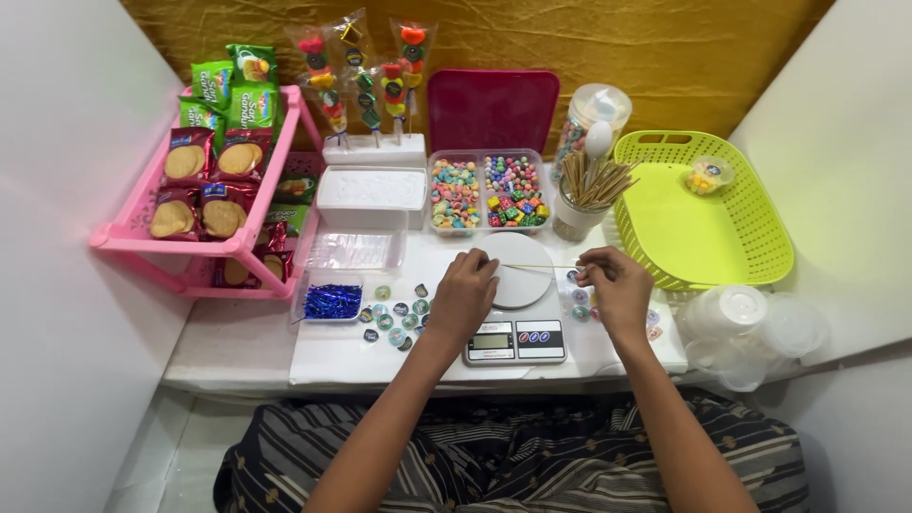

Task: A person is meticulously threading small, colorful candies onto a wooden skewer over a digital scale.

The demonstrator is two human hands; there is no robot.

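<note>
on the white worktop (pixel 323 356), seen from the head camera, a small kitchen scale (pixel 516 328) with a round white plate sits in front of the person; the left hand (pixel 464 293) rests at the plate's left edge, fingers curled closed, touching one end of a thin wooden skewer (pixel 537 266); the right hand (pixel 616 285) pinches the skewer's other end between thumb and fingertips, its grip closed on the stick; the skewer lies level across the top of the scale plate, between the two hands; round stickers (pixel 394 318) are scattered just left of the scale, beside a small tray of blue foil ties (pixel 332 301); behind the scale stands a clear two-part box of coloured candies (pixel 487 193), and next to it a cup of skewers (pixel 589 195); a lime green basket (pixel 703 214) lies to the right, with a small candy cup inside; clear lidded cups (pixel 750 328) are stacked near the right hand; a pink rack (pixel 204 242) of biscuit packets stands at the left; wrapped candy skewers (pixel 366 81) stand upright in a white block at the back.
</note>
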